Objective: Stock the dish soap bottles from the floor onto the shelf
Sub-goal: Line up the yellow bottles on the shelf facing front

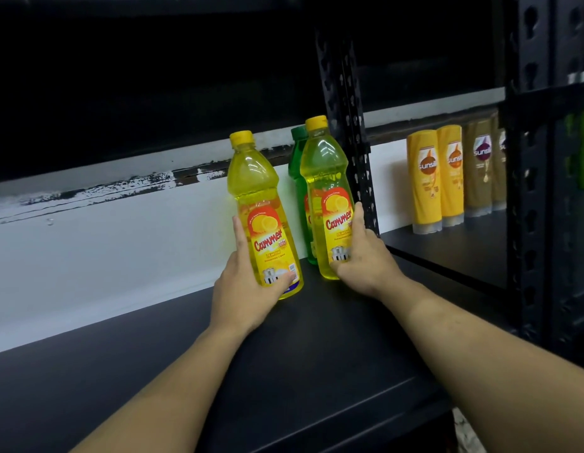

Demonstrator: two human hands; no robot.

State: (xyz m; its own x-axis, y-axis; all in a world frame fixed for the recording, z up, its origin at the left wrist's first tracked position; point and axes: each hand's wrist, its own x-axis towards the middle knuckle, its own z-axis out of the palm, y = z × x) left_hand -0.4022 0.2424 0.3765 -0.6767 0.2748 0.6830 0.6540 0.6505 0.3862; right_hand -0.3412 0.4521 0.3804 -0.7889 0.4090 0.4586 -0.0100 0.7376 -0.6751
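Two yellow lemon dish soap bottles stand upright on the black shelf (pixel 127 371). My left hand (pixel 243 291) grips the lower part of the left yellow bottle (pixel 256 188), thumb across its label. My right hand (pixel 362 256) grips the base of the right yellow bottle (pixel 323 168), which stands close to the black upright post. A green dish soap bottle (pixel 297 158) stands right behind the right yellow one and is mostly hidden by it.
A perforated black post (pixel 349 125) rises just right of the bottles. Beyond it, on the adjoining shelf, stand yellow shampoo bottles (pixel 424 181) and brown ones (pixel 480 168). Another black upright (pixel 532 191) stands at the right. A white wall strip backs the shelf.
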